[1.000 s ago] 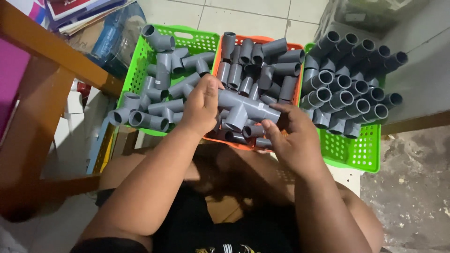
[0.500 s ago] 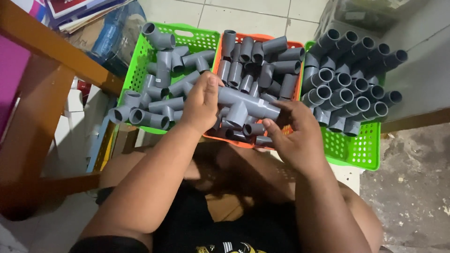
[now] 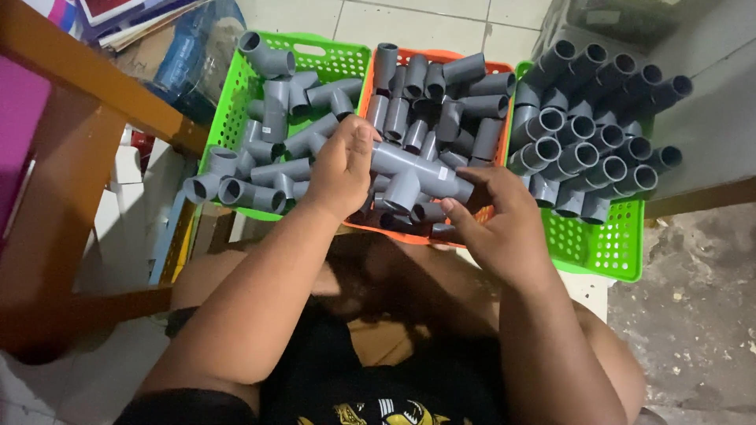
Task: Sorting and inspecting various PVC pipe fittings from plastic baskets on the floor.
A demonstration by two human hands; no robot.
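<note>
Both hands hold one grey plastic pipe assembly [image 3: 413,175], a straight run with a tee branch pointing down, over the orange basket [image 3: 476,60]. My left hand [image 3: 340,167] grips its left end, fingers curled around it. My right hand [image 3: 500,224] grips the right end from below and behind. The orange basket holds several loose grey pipe fittings. Beside it, the left green basket [image 3: 315,47] is filled with grey elbows and tees. The right green basket [image 3: 602,248] carries several short grey pipe pieces stacked with their open ends facing me.
A wooden chair frame [image 3: 75,134] stands at the left. Books and a blue plastic bag [image 3: 189,55] lie at the upper left. The three baskets rest on a tiled floor [image 3: 409,24]; rough concrete [image 3: 701,315] shows at the right. My knees are beneath the baskets.
Hardly anything has moved. Both hands still hold the pipe assembly over the orange basket, with only a slight shift of the fingers.
</note>
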